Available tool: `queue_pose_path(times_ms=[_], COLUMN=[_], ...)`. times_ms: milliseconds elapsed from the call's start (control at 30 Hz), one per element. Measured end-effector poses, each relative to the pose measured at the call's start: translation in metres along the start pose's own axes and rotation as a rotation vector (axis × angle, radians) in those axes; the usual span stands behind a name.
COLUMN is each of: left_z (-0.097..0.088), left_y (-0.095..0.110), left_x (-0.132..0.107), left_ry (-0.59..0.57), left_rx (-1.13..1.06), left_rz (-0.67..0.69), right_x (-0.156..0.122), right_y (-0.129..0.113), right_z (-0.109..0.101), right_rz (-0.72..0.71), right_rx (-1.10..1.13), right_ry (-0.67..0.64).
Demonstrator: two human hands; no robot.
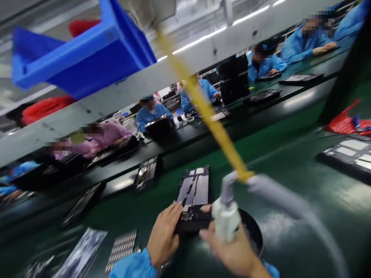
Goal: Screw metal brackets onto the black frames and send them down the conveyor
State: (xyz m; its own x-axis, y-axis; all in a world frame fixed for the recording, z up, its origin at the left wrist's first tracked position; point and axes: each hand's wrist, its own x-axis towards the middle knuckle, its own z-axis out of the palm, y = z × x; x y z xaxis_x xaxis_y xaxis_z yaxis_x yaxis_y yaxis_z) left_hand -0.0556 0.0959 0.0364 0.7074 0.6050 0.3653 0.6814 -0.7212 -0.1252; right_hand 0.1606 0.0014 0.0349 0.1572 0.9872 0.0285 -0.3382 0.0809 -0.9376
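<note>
My left hand (164, 234) rests its fingers on the near left edge of an opened black tablet-like device (193, 193) lying on the green belt. My right hand (232, 251) is wrapped around a white electric screwdriver (226, 221), held upright just right of the device's near end. A grey cable (278, 197) leaves the tool's top, and a yellow cord (203, 108) runs from it up to the overhead rail. A round black dish (253, 231) sits behind the tool. The picture is blurred by motion.
Another open device (348, 152) lies at the right beside a red bag (346, 121). Trays of small parts (121, 247) sit at lower left. A blue bin (84, 58) stands on the overhead shelf. Several workers in blue and pink coats sit along the far belt.
</note>
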Motion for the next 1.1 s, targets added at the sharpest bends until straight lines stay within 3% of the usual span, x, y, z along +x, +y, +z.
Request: queue_pose_path(times_ms=[67,167,333,500,700,833,933,1100], left_z=[-0.016,-0.029,-0.018,-0.007,0.004,0.003,-0.002,-0.011], left_y=[0.022,0.049,0.070,0.089,0.116,0.119,0.116,0.112], left_x=[-0.038,-0.083,-0.125,-0.120,-0.123,-0.125,-0.122,-0.126], left_ry=[-0.005,-0.007,0.029,0.075,0.168,0.150,0.206,0.413], left_rx=[0.002,-0.023,-0.065,-0.088,-0.251,-0.316,-0.412,-0.559], left_rz=[0.037,0.019,0.193,0.217,0.180,0.132,0.134,-0.140], right_x=[0.004,0.011,0.011,0.010,0.014,0.017,0.018,0.018], right_y=[-0.017,-0.035,-0.024,-0.006,-0.009,-0.006,-0.005,-0.008], right_z=[-0.015,-0.040,-0.061,-0.055,-0.049,-0.050,-0.050,-0.049], right_rz=[-0.120,-0.280,-0.319,-0.340,-0.336,-0.308,-0.309,-0.331], right_rx=[-0.044,-0.114,-0.153,-0.234,-0.358,-0.356,-0.361,-0.375], right_ry=[0.128,0.215,0.306,0.334,0.357,0.339,0.335,0.330])
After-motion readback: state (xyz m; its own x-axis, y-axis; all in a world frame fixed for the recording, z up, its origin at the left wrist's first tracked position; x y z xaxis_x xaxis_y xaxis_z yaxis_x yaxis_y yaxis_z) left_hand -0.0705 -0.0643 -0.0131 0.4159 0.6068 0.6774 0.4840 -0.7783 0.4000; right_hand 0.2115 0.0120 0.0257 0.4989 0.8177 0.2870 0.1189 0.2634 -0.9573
